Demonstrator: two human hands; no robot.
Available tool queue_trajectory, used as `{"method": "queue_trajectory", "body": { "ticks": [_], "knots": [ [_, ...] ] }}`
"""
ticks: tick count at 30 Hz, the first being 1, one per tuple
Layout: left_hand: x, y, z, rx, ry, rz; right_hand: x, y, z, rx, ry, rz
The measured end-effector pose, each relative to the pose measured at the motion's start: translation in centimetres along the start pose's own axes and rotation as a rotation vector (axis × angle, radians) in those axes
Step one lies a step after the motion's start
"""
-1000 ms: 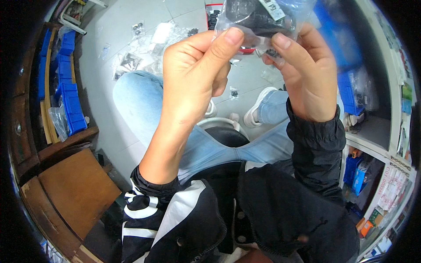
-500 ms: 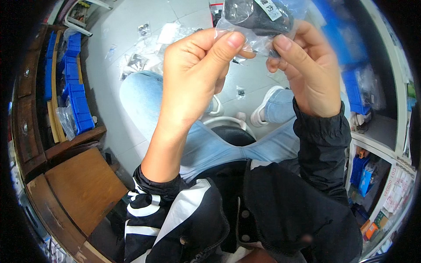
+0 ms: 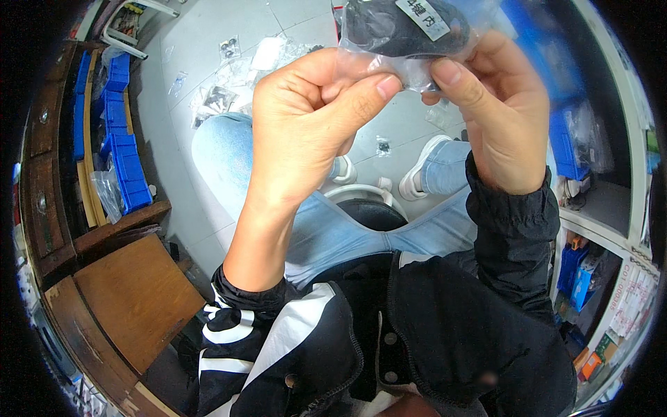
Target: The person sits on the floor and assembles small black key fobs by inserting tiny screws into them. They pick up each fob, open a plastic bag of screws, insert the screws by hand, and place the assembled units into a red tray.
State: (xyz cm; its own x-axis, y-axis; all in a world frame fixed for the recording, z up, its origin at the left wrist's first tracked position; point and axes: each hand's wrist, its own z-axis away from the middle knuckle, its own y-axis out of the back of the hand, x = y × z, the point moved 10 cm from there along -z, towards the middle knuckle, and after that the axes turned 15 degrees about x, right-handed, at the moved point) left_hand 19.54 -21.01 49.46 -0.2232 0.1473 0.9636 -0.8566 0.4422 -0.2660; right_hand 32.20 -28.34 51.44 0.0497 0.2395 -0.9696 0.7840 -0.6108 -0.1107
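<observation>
Bag [image 3: 389,35], edge in left hand [image 3: 302,121] and right hand [image 3: 509,111], open floor [image 3: 178,160] leftward

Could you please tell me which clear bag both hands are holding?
The bag with a white label and black item inside, pinched by the left hand and right hand; others lie on the floor or among blue bins.

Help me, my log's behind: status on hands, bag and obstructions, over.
Left hand and right hand pinching clear bag. Black item inside, white label showing. Nothing seen blocking hands.

Raised left hand [image 3: 302,121] and right hand [image 3: 506,111] pinch.
</observation>
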Motion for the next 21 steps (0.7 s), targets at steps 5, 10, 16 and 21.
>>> {"method": "queue_trajectory", "body": {
  "ticks": [5,10,16,21],
  "knots": [
    [0.5,0.1,0.0,0.018,-0.068,0.001,-0.5,-0.3,0.0,-0.023,0.07,0.029],
    [0.3,0.1,0.1,-0.002,-0.023,0.035,-0.6,-0.4,0.0,-0.035,0.054,0.021],
    [0.0,0.1,0.1,-0.01,-0.003,0.071,-1.6,-0.3,0.1,-0.008,0.082,0.075],
    [-0.4,-0.4,0.1,-0.033,-0.004,0.069,-3.2,0.0,0.3,-0.018,0.176,0.238]
  ]
}}
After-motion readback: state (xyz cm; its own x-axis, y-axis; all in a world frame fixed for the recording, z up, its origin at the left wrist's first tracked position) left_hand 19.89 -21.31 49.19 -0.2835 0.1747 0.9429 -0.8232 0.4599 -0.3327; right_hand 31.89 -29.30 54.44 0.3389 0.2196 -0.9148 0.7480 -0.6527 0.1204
